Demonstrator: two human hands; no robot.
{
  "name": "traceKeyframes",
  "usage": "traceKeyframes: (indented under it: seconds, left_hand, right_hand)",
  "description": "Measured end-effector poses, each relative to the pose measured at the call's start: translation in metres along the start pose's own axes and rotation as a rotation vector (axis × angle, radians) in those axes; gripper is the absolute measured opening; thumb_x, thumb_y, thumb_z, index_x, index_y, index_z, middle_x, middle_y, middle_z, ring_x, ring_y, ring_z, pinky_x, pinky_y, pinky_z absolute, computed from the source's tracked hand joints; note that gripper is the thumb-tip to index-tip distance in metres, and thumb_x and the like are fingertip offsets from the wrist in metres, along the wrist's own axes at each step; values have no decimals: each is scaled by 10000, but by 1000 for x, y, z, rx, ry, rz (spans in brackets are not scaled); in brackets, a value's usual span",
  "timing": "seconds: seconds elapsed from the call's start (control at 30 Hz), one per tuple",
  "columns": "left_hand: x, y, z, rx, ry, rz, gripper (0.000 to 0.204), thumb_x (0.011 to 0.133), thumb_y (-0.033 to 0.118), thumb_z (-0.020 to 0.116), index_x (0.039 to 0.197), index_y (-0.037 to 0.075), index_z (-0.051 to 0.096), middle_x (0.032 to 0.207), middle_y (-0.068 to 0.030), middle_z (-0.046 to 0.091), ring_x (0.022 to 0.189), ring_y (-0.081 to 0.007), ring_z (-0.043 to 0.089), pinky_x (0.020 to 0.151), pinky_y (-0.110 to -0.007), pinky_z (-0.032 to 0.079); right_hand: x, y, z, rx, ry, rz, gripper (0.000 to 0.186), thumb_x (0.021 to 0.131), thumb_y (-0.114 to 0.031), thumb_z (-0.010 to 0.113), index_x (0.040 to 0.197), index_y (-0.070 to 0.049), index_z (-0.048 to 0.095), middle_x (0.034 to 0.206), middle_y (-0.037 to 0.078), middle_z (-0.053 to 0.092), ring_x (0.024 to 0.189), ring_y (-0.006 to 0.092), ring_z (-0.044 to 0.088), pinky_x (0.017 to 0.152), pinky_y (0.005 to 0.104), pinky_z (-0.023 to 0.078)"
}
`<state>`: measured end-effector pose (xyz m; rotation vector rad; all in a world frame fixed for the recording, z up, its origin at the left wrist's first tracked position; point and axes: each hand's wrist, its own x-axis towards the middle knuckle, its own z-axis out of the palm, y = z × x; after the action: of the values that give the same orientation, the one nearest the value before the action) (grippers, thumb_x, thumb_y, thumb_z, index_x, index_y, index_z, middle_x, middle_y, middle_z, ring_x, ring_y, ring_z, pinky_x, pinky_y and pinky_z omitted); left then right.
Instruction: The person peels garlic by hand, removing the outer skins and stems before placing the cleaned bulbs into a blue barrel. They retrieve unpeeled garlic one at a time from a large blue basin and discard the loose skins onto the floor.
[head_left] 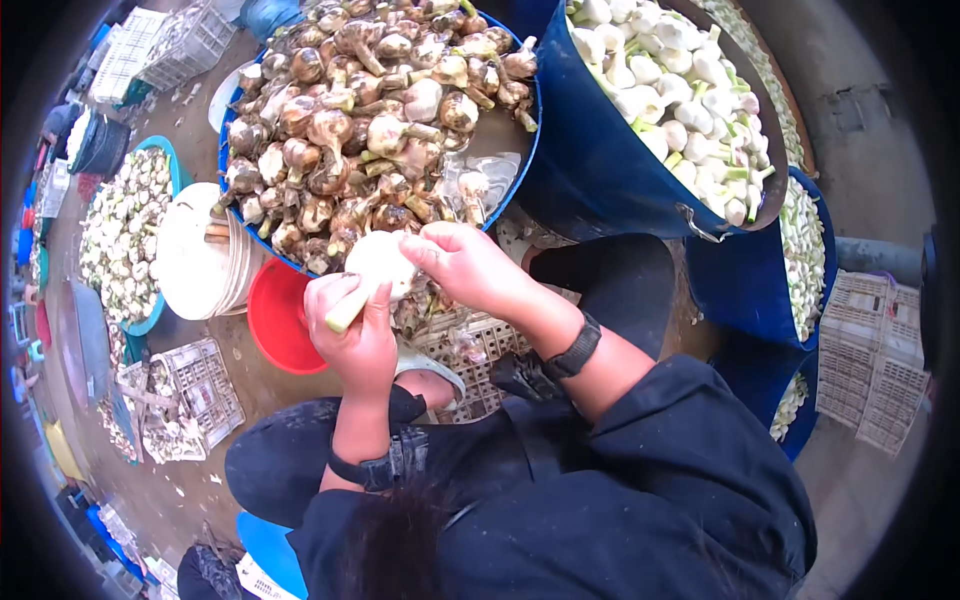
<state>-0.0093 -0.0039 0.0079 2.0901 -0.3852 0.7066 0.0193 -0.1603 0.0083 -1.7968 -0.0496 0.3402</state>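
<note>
Brown floor [208,490] around; your left hand [352,328] grips a garlic bulb [380,262] near its stem [346,311], right hand [468,265] pinches its edge: likely peeling, next pull needing steady hold.

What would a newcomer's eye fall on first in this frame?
First, the heap of brown-stained bulbs in the round, blue-rimmed tub at top centre. Next, the clean white bulbs in the tall blue container at upper right. Just below the tub, a pale, stemmed bulb is in the left grip, with the right grip at its edge.
</note>
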Motion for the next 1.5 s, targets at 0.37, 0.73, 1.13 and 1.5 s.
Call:
traceKeyframes:
  seconds: [0.37, 0.73, 1.13, 1.5]
  left_hand:
    - [19, -18, -24, -912, 422, -1381, 267, 853, 332, 581, 734, 100, 524, 565, 33, 492, 442, -61, 460, 411, -210, 384]
    - [-5, 0, 6, -403, 233, -907, 199, 906, 154, 483, 756, 77, 380, 594, -7, 463, 408, -68, 417, 364, -199, 316]
    - [-5, -2, 6, -819, 202, -1461, 237, 867, 272, 458, 693, 112, 480, 506, 28, 447, 329, -88, 354, 293, -242, 268]
    - [-7, 9, 11, -840, 11, -879, 360, 924, 344, 436, 1102, 37, 378, 778, -24, 471, 534, -53, 412, 445, -168, 334]
  right_hand:
    - [-52, 80, -1, -746, -95, 293, 359, 831, -380, 517, 762, -31, 563, 756, 170, 606, 738, 351, 596, 639, 444, 468]
    - [-23, -8, 35, -378, 176, -207, 225, 749, -266, 574, 705, -47, 545, 696, 145, 586, 658, 320, 591, 588, 422, 472]
    - [-28, 9, 22, -56, -30, -9, 206, 881, -232, 527, 928, -33, 545, 741, 44, 564, 725, 109, 557, 533, 264, 451]
    - [1, 23, -27, 1686, -216, 276, 814, 781, -741, 237, 1128, -46, 480, 1084, 210, 546, 933, 380, 578, 685, 547, 505]
